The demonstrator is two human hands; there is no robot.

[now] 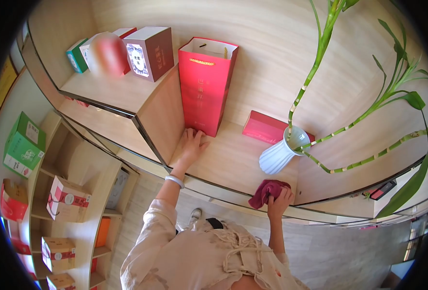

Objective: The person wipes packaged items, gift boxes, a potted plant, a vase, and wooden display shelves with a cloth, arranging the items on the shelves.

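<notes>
My left hand (pixel 193 145) rests at the bottom of a tall red paper bag (pixel 206 87), its fingers spread on the shelf by the bag's lower edge. A dark red cloth (pixel 262 194) is bunched under my right hand (pixel 280 200) at the shelf's front edge, with my fingers closed on it. Just behind the cloth stands a pale blue ribbed vase (pixel 277 157) holding green bamboo stems (pixel 303 89). A flat red box (pixel 264 126) lies behind the vase against the back panel.
A raised shelf (pixel 112 94) at left carries a brown box (pixel 161 50), a green box (pixel 78 55) and others. Lower left, a shelving unit (pixel 105 181) holds several boxes. Long leaves (pixel 409 186) hang at the right over the shelf edge.
</notes>
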